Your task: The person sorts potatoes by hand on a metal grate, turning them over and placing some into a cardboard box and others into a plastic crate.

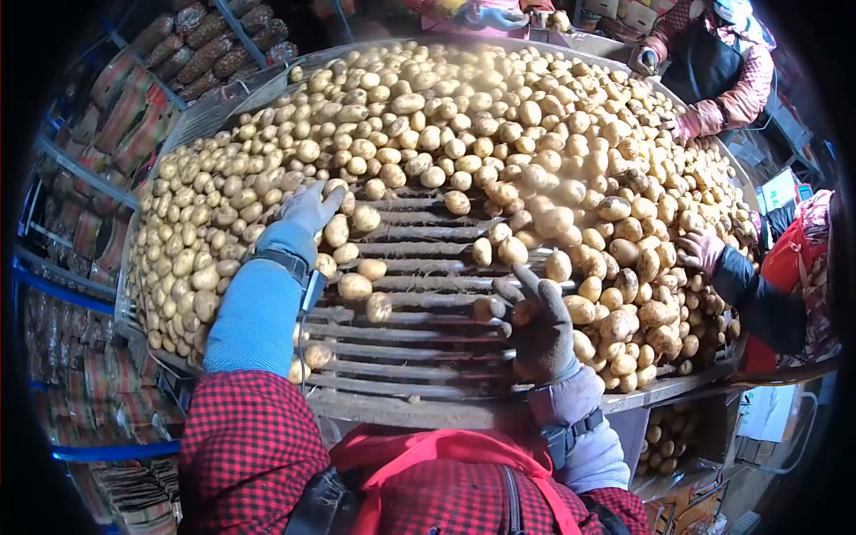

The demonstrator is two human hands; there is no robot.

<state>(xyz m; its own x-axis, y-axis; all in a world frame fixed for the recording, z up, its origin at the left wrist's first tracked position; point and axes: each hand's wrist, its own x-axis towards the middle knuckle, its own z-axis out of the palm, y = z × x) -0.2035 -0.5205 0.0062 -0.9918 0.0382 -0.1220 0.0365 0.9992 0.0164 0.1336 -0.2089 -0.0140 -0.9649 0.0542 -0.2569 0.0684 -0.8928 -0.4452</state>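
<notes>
Many potatoes [410,103] lie heaped on a slatted metal table [419,234]. My left hand [310,209], in a light grey glove, reaches over the left part of the heap; its fingertips touch potatoes beside the bare slats, and its grip is partly hidden. Lower right of the bare slats is my right hand [539,325], in a dark grey glove, with fingers curved around a small potato [523,312]. Another small potato [488,308] sits just left of its fingers. A few loose potatoes [355,286] rest on the slats near my left forearm.
A co-worker's gloved hand [702,248] touches the heap at the right. Another person [722,71] works at the upper right, and a third person's hands [499,18] show at the top. Shelves with sacks [209,53] stand at the left. A box of potatoes [667,437] is below right.
</notes>
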